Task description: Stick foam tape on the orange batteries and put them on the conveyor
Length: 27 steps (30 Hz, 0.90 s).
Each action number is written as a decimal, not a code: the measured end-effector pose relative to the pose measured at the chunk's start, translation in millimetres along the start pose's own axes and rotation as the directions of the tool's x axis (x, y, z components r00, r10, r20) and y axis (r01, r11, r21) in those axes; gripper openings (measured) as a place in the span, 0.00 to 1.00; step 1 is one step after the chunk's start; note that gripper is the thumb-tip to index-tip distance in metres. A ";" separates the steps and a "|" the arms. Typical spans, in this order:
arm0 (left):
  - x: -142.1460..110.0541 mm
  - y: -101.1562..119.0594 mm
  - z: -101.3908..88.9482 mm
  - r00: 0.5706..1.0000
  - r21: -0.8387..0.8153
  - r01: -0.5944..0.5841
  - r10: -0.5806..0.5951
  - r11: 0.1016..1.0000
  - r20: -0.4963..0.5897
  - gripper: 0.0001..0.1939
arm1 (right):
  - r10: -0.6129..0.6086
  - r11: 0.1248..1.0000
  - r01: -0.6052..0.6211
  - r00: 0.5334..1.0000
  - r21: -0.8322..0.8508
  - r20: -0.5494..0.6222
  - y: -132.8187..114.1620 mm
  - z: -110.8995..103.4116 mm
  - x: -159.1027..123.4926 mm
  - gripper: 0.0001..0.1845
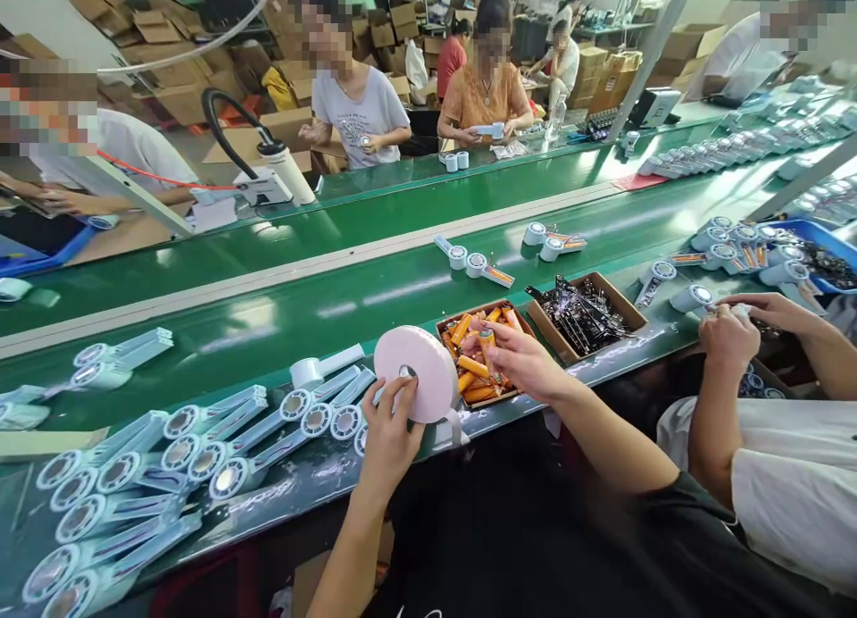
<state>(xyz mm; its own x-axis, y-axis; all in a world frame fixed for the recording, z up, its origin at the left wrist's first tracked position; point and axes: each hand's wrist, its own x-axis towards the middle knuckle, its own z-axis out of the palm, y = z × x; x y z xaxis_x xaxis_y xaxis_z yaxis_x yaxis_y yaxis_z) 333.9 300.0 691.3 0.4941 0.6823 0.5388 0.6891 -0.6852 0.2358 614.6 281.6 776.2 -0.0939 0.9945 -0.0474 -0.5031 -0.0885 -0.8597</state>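
Orange battery cell point(487, 338): pinching with right hand point(528, 361) over cardboard box point(492, 400), holding tape roll point(428, 368) beside box with left hand point(392, 430); probably feeling light, stiff; best gripping mid-barrel.

You are on the floor of a factory workshop, at an assembly line for small electrical goods. The long green conveyor belt point(268, 307) tells you so: along its near side lie rows of matching pale blue handheld-fan bodies point(228, 478), plus open cardboard cartons, one full of orange battery cells point(474, 366), another of dark circuit parts point(581, 313). At the belt's far edge, you see a person in a printed grey T-shirt point(361, 109) and a person in an orange top point(487, 100), each handling a small part. Beyond the belt, your view takes in brown cardboard boxes point(157, 27) heaped in untidy piles.
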 end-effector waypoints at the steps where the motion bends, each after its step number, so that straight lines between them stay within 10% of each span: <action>1: 0.8 1.4 -1.9 1.000 0.023 -0.009 0.009 1.000 -0.001 0.32 | -0.018 0.993 0.017 1.000 -0.114 -0.004 2.3 -2.2 -0.7 0.29; 12: 1.2 11.3 -9.8 1.000 0.144 0.008 -0.006 0.990 -0.012 0.30 | -0.184 0.691 0.133 0.983 -0.710 0.005 22.1 -8.9 -5.6 0.25; 19: 6.9 23.7 -2.6 0.994 0.201 0.083 -0.067 0.976 -0.087 0.30 | -0.153 0.945 0.102 0.978 -0.311 -0.145 56.1 1.0 1.9 0.32; 24: -6.2 54.1 16.6 0.995 0.091 0.089 -0.084 0.992 -0.056 0.31 | -0.342 0.935 0.347 0.815 -0.078 -0.468 36.2 -18.1 21.2 0.32; 27: 7.9 52.1 9.5 0.980 0.004 -0.015 0.014 1.000 0.197 0.38 | -0.583 0.774 0.600 0.552 -0.201 -0.596 -22.0 -66.7 29.8 0.28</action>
<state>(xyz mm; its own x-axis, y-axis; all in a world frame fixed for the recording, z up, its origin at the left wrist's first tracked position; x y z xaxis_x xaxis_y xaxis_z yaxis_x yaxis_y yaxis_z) 378.8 272.1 700.2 0.5983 0.7096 0.3721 0.6838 -0.6943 0.2246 680.2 317.0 759.8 0.7536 0.6346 0.1714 -0.2729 0.5393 -0.7967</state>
